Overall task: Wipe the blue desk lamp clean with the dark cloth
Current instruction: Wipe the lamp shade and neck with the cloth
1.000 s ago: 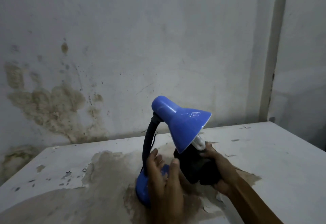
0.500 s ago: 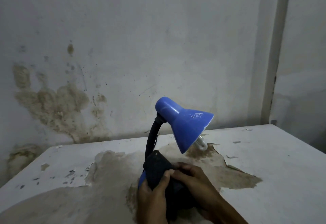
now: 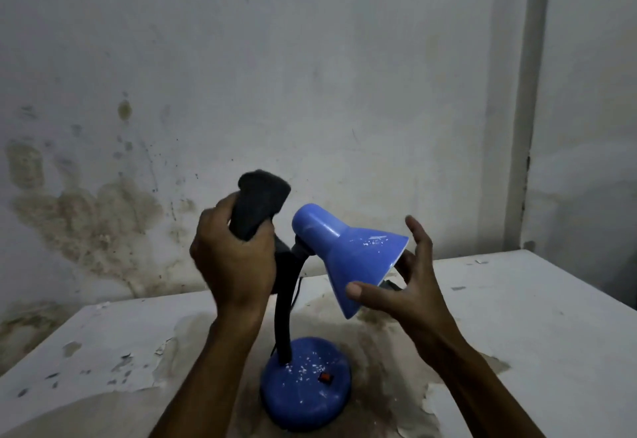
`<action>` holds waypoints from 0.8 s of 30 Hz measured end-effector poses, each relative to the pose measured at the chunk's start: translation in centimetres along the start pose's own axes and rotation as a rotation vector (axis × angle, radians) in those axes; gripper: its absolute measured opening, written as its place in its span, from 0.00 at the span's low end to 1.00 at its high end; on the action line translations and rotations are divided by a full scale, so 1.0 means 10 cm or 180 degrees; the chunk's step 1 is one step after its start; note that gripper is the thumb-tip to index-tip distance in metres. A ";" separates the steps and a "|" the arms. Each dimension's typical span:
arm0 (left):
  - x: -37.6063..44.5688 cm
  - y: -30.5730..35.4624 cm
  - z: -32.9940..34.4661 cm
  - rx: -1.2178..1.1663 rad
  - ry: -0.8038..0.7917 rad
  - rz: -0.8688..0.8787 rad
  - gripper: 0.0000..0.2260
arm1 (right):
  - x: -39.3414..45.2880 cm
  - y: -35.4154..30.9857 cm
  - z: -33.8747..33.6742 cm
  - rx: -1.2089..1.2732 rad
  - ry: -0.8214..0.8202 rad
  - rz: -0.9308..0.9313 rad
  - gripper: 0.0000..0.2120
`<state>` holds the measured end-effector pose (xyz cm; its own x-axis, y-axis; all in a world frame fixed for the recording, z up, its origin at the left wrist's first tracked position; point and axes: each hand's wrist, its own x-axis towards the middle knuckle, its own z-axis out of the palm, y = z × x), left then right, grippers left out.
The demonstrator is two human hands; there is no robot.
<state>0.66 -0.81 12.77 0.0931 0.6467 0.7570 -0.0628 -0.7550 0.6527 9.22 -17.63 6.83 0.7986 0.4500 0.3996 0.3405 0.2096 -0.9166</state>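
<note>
1. Head view: the left hand (image 3: 234, 258) is raised in front of the wall (image 3: 310, 76), its fingers curled tightly round a dark cloth (image 3: 260, 205). The bunched cloth sticks up above the fist and sits just left of the narrow top end of the lamp shade, close to it; whether cloth and shade touch cannot be told.
2. The right hand (image 3: 400, 286) is spread wide, with fingers straight and fanned. It cups the wide rim of the shade (image 3: 348, 251): the thumb lies against the lower outer edge, and the other fingers reach up behind the rim on the far side. It does not close round the shade.
3. The blue desk lamp (image 3: 306, 382) stands upright on the table (image 3: 534, 317), near the front middle. Its round blue base rests flat on a brown, worn patch of the tabletop, where the white coating has peeled away.
4. A black bendy neck (image 3: 284, 320) rises from the back left of the base and curves up to the shade, passing behind the left wrist. The shade is tilted, with its opening facing down and to the right.
5. White flecks speckle the top of the base and the upper side of the shade. A small red switch (image 3: 325, 377) sits on the base towards the front right.
6. The wall behind carries brown damp stains (image 3: 86, 217) on the left side, low down near the table edge.
</note>
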 end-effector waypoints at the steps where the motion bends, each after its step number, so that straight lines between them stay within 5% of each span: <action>1: 0.04 -0.01 0.08 0.0069 0.0009 0.0109 0.15 | 0.04 -0.02 0.05 -0.0035 -0.0028 -0.0084 0.66; 13: -0.54 -0.20 0.15 -0.0064 -0.1201 0.2009 0.23 | 0.13 0.06 0.03 0.0036 -0.0310 -0.0158 0.57; 19: -0.20 -0.30 0.31 0.0116 -0.0609 0.1281 0.26 | 0.17 0.05 0.05 -0.0172 -0.0194 -0.0180 0.56; 24: -0.73 -0.34 0.21 -0.0142 -0.0976 0.1797 0.28 | 0.20 0.09 0.00 -0.0048 -0.0379 -0.0139 0.56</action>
<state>2.32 -3.22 4.96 0.3131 0.0857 0.9459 -0.2259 -0.9606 0.1618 11.11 -16.55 6.80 0.7186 0.5409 0.4371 0.3818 0.2185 -0.8980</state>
